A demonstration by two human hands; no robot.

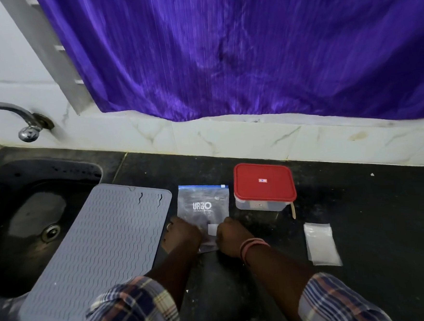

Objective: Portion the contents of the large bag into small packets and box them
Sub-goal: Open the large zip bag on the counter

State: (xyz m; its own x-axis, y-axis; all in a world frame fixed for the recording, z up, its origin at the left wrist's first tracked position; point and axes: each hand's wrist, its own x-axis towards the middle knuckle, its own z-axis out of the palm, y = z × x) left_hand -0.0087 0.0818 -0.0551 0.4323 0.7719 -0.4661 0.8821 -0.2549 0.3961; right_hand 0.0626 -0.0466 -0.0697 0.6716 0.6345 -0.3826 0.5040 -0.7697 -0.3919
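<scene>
Curtain point(248, 50): purple cloth is hanging across the wall ahead of you, its hem ending just above the white marbled tile strip point(229, 134).
Counter point(372, 211): dark stone is carrying everything you are working with.
Sink point(28, 210): a dark basin is sitting to your left, with a metal tap point(27, 123) on the wall above it.
Mat point(99, 248): a grey ribbed mat is lying partly over the sink's edge and partly on the counter, just beside your left hand.
Box point(264, 185): a clear container with a red lid is standing closed behind and to the right of the bag — a thin wooden stick point(293, 211) is lying against its right corner.
Large bag point(203, 206): a clear zip bag with a blue seal and white lettering is lying flat between mat and box, its near end under your hands.
Small packets point(321, 244): clear pouches are lying flat on the counter, well to the right of your right hand.
Left hand point(183, 235): you are curling the fingers onto the bag's near left edge; a ring is showing.
Right hand point(230, 236): you are clenching the fingers down on the bag's near right edge — whether they are truly pinching the plastic, you cannot tell from here.
</scene>
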